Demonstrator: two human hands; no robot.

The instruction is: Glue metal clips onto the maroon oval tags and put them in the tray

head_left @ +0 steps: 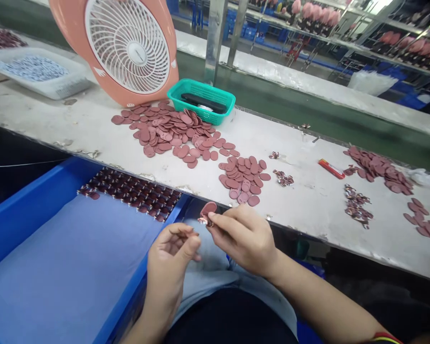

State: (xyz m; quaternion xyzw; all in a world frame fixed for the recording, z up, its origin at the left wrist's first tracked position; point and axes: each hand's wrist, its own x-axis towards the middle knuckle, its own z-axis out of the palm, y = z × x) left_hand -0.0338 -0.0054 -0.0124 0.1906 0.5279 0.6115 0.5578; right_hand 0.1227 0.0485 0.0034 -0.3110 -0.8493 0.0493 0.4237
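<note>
My right hand [249, 236] is closed, pinching a dusty-pink oval disc [208, 208] between thumb and fingers. At the disc's lower edge a small pale-and-dark piece [202, 220] shows, partly covered by the fingertips. Just left of it, my left hand [174, 248] is loosely curled, thumb and forefinger slightly apart, with nothing visible in it. Both hands are above my lap, in front of the bench edge. Similar oval discs lie in a pile [243, 177] on the bench just beyond. Small brown-and-white pieces [284, 178] are clustered to the right of that pile.
At left, a blue bin [66, 267] holds rows of dark finished-looking pieces [129, 191] on a pale sheet. On the bench [290, 210] stand an orange fan [166, 52] and a green basket [172, 98]. A red marker-like item [331, 169] and more discs [383, 169] lie right.
</note>
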